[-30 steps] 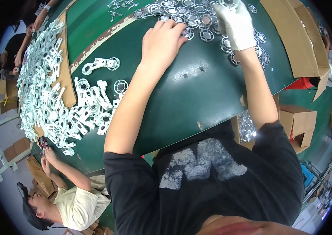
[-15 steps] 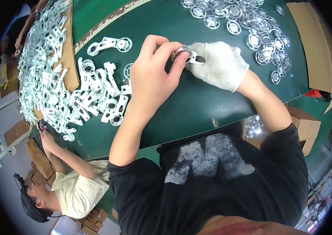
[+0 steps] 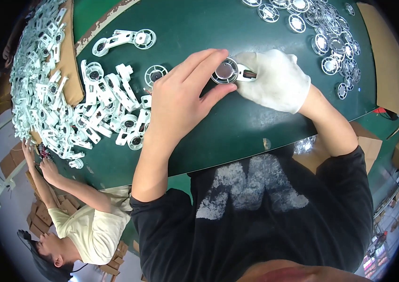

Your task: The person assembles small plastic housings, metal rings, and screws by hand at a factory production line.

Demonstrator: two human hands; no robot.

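My bare left hand (image 3: 183,91) grips the round end of a white plastic arm part (image 3: 246,74) between thumb and fingers. A clear ring with a dark grey disc (image 3: 225,70) at its centre faces up on that end. My right hand (image 3: 275,80), in a white glove, is closed round the part's narrow end, which shows a dark slot. The two hands meet over the green table. Just left of my left hand lies a white spoked ring (image 3: 155,75). Most of the gloved fingers are hidden from view.
White arm parts (image 3: 110,103) lie heaped at the left, beside a cardboard strip (image 3: 70,56). One longer part (image 3: 124,40) lies apart behind them. Clear spoked discs (image 3: 322,42) spread over the far right, near a cardboard box (image 3: 383,56). A co-worker (image 3: 91,225) sits at the left.
The held part has turned so its round face now shows upward, and my left fingers have spread round its rim. The view has shifted slightly. The co-worker's hands have moved apart.
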